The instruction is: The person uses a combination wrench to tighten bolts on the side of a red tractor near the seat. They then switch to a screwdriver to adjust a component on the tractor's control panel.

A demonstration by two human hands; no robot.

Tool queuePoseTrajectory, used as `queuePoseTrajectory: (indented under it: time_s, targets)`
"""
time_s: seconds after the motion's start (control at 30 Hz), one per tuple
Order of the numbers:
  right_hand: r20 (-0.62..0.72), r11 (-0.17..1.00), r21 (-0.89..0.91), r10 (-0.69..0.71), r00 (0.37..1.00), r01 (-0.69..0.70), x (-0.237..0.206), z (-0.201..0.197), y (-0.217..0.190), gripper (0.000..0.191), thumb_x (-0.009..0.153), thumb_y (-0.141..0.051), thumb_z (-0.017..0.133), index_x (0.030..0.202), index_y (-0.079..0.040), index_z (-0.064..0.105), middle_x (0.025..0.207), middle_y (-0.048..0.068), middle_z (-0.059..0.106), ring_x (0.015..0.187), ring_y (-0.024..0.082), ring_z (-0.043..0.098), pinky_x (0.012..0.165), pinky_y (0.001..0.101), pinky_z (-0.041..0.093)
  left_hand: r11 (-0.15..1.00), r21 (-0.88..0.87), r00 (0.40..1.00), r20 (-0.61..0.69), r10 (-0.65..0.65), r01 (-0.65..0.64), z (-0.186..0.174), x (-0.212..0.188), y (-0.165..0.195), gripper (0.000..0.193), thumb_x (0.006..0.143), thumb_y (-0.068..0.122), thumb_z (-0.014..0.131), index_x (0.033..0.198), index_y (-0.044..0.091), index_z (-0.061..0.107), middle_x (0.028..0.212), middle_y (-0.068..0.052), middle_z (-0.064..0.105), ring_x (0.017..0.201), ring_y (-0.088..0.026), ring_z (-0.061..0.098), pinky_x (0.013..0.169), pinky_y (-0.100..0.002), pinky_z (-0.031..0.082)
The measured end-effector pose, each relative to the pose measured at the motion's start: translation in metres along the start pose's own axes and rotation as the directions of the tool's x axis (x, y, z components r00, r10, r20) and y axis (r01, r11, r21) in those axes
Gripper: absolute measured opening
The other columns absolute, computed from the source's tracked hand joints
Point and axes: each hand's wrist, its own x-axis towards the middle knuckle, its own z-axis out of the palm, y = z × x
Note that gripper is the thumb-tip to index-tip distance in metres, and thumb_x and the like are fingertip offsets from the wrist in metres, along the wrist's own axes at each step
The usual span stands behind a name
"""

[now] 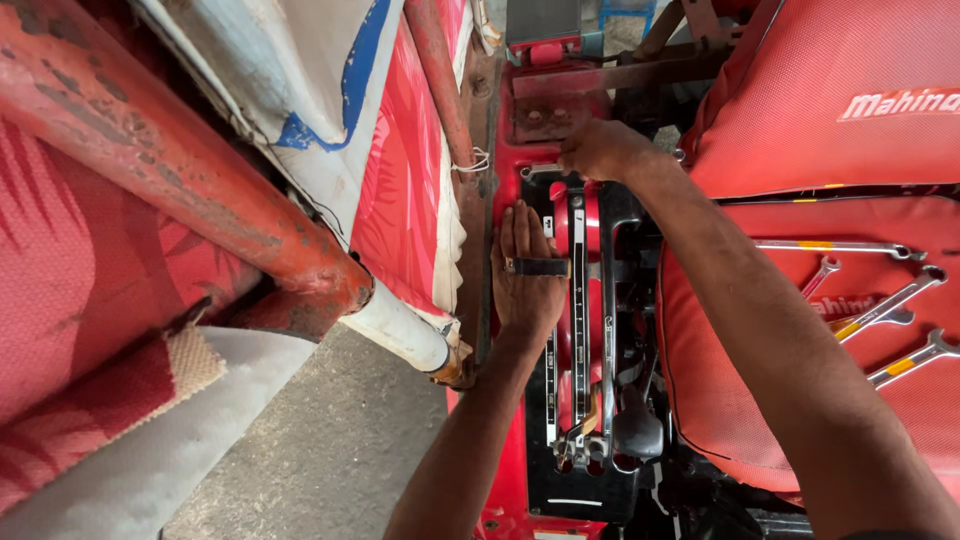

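2 bare hands work on a red tractor's lever panel beside its seat.

The left hand [525,275] lies flat, fingers pressed together, on the black slotted lever panel [580,400], a small dark tool [540,267] across its fingers. The right hand [600,150] is curled closed on the red bodywork [545,115] at the panel's top end; what it grips is hidden. A black lever knob [637,432] stands lower in the panel. To the right, about 5 spanners [880,310] lie on the red seat cushion [800,130]. A rusty red pipe [170,170] crosses at left.
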Motion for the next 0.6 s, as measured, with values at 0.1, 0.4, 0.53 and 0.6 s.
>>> queuePoseTrajectory:
  time_s: [0.1, 0.4, 0.53, 0.6]
  targets:
    - [0.061, 0.987, 0.115, 0.104, 0.993, -0.111, 0.0, -0.002, 0.0, 0.027, 0.097, -0.035, 0.064, 0.101, -0.012, 0.077, 0.078, 0.006, 0.075, 0.071, 0.022, 0.072, 0.069, 0.0404, 0.059, 1.0, 0.01, 1.0, -0.024, 0.013, -0.013, -0.001, 0.001, 0.0, 0.05, 0.104, 0.023, 0.048, 0.144, -0.008, 0.05, 0.156, -0.02, 0.045, 0.148, -0.032, 0.041, 0.121, -0.049, 0.037]
    - [0.067, 0.971, 0.224, 0.065, 0.996, -0.078, -0.028, 0.039, -0.027, 0.033, 0.102, -0.034, 0.056, 0.104, -0.005, 0.071, 0.09, 0.016, 0.075, 0.079, 0.029, 0.074, 0.069, 0.0423, 0.062, 1.0, -0.007, 0.998, -0.062, 0.028, -0.028, -0.001, 0.001, 0.0, 0.049, 0.104, 0.024, 0.051, 0.141, -0.007, 0.053, 0.155, -0.021, 0.046, 0.147, -0.034, 0.041, 0.12, -0.05, 0.037]
    - [0.222, 0.682, 0.676, 0.173, 0.959, -0.28, -0.03, 0.052, -0.03, 0.027, 0.103, -0.026, 0.052, 0.109, -0.002, 0.064, 0.093, 0.018, 0.073, 0.075, 0.027, 0.074, 0.064, 0.041, 0.065, 1.0, -0.018, 1.0, -0.022, 0.022, -0.022, 0.0, 0.0, 0.0, 0.051, 0.101, 0.024, 0.052, 0.141, -0.007, 0.053, 0.154, -0.022, 0.046, 0.147, -0.035, 0.04, 0.119, -0.05, 0.037]
    - [0.173, 0.663, 0.714, 0.147, 0.974, -0.227, -0.033, 0.045, -0.022, 0.028, 0.102, -0.026, 0.055, 0.109, -0.001, 0.067, 0.093, 0.015, 0.07, 0.073, 0.023, 0.071, 0.064, 0.0393, 0.063, 1.0, -0.015, 0.998, -0.066, 0.023, -0.024, 0.001, 0.0, 0.0, 0.052, 0.1, 0.022, 0.051, 0.143, -0.008, 0.052, 0.155, -0.021, 0.046, 0.147, -0.034, 0.04, 0.119, -0.049, 0.037]
